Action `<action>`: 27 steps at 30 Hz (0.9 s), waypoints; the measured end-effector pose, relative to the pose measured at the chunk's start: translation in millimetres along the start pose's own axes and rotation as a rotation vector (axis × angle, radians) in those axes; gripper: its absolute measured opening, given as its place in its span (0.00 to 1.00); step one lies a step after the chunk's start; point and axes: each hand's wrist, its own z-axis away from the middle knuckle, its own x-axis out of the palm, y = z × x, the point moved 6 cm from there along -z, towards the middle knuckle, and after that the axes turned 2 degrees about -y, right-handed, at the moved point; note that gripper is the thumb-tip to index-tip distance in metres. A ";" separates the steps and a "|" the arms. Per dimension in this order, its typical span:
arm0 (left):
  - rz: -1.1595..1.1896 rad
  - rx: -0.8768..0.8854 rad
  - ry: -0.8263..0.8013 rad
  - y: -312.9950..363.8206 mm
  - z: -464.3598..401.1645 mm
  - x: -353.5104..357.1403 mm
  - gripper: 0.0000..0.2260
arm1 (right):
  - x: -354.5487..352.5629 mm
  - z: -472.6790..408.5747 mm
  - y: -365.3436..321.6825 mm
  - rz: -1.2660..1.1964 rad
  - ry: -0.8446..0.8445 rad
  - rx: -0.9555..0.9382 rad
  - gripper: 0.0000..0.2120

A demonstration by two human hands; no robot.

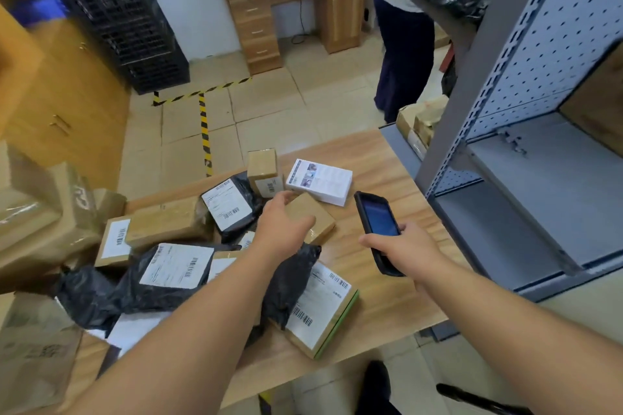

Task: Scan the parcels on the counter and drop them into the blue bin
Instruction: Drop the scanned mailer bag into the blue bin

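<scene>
Head view, read left to right. Far left: stacked brown cartons (40,219) beside the wooden counter (381,296). On the counter's left part lies a heap of parcels: a brown box with a side barcode label (114,241), a taped brown box (165,221) touching it, a black poly bag with a white label (168,276) in front, and a second black labelled bag (231,205) behind.

Left hand (281,224): reaches over the heap, fingers curled over the near edge of a small plain brown box (315,217), thumb toward the camera side; grip looks closed on it, though the box is resting on the counter. Under the left forearm is another black bag (290,283) and, partly beneath that, a flat brown box with a large label (322,310) and a green edge.

Beyond the hand: a small upright brown box (264,172) and a white printed box (320,180), just beside each other.

Right hand (401,248): fingers clamped around the lower half of a black handheld scanner (377,222), screen lit, tilted up and toward the small plain brown box.

Far right: grey metal shelving (526,158). A person (404,44) stands behind it, holding a black bag. No blue bin is identifiable.
</scene>
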 end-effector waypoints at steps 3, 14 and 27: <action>-0.058 0.020 -0.001 9.5 -20.2 5.9 0.31 | -7.3 -22.3 -3.2 0.021 -0.014 0.023 0.31; -0.417 0.078 -0.132 14.9 -123.8 36.2 0.37 | -6.8 -92.1 2.2 0.022 0.037 0.141 0.34; -0.831 0.245 -0.301 0.3 -227.5 85.4 0.37 | 13.7 -147.5 10.7 -0.042 0.055 0.256 0.31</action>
